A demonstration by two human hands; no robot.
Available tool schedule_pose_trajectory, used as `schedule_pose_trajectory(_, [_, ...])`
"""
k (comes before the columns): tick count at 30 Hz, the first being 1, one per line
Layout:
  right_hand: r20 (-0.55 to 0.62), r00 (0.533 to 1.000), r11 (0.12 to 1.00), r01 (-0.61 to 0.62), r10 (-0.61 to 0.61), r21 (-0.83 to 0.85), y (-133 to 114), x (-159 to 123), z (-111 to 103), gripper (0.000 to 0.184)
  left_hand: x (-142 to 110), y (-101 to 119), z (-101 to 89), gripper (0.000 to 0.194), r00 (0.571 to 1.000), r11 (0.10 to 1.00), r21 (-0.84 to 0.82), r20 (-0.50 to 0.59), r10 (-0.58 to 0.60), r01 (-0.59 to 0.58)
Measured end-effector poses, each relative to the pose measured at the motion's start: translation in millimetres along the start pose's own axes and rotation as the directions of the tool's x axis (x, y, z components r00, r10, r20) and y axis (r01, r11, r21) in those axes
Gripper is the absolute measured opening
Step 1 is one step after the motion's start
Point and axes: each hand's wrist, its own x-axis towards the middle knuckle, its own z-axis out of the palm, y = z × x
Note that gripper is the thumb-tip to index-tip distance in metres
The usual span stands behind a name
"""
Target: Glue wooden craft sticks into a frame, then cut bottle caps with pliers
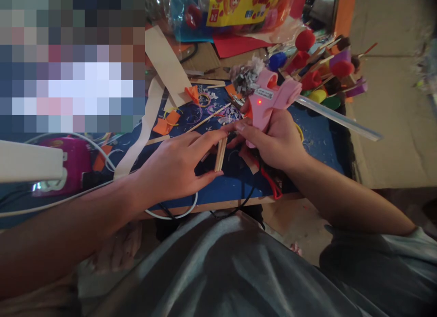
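My right hand (285, 141) is closed round a pink hot glue gun (262, 100) with a glowing red light. A clear glue stick (341, 119) sticks out of its back end toward the right. Between thumb and fingers, my left hand (180, 157) grips a short bundle of wooden craft sticks (221, 154) above the blue tabletop. My right thumb lies close to the left fingertips, and I cannot tell whether they touch. Crumpled silvery material (247, 75) sits by the far side of the glue gun.
Orange scraps (167, 125), rubber bands and paper shreds litter the blue table (205, 194). Coloured pompom-like pieces on sticks (317, 75) crowd the back right. Cream paper strips (167, 64) lie at the back left. A magenta device (75, 164) and a white cable (196, 203) are at the left.
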Motion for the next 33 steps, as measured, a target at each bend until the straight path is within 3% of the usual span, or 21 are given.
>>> schedule_pose_trajectory(7, [0.034, 0.999, 0.998, -0.031, 0.029, 0.062, 1, 2, 4, 0.045, -1, -1, 1.1, 0.074, 0.998, 0.999, -0.047, -0.067, 0.015, -0.018])
schedule_pose_trajectory(13, [0.14, 0.99, 1.0, 0.013, -0.01, -0.018, -2, 3, 4, 0.036, -3, 1, 3.1, 0.068, 0.997, 0.998, -0.008, -0.023, 0.068, -0.068])
schedule_pose_trajectory(19, [0.125, 0.992, 1.0, 0.021, -0.019, -0.016, 2, 4, 2, 0.039, -2, 3, 2.0, 0.067, 0.996, 0.995, -0.057, -0.041, 0.079, -0.081])
schedule_pose_trajectory(24, [0.115, 0.993, 1.0, -0.014, 0.011, 0.026, 6, 5, -1, 0.036, 0, 5, 1.0, 0.066, 0.989, 0.994, -0.094, -0.139, 0.046, -0.059])
schedule_pose_trajectory(29, [0.05, 0.999, 0.997, -0.008, 0.004, 0.08, 4, 3, -3, 0.041, 4, -4, 2.2, 0.069, 0.974, 0.945, -0.321, -0.185, -0.131, 0.067])
schedule_pose_trajectory(30, [0.033, 0.999, 0.997, 0.012, -0.014, 0.078, 3, 2, -3, 0.041, 5, -5, 2.7, 0.075, 0.972, 0.907, -0.422, -0.212, -0.101, 0.002])
schedule_pose_trajectory(33, [-0.029, 0.997, 0.994, 0.069, -0.067, 0.083, -3, 0, -2, 0.041, 7, -5, 3.1, 0.07, 0.979, 0.741, -0.667, -0.091, -0.181, 0.075])
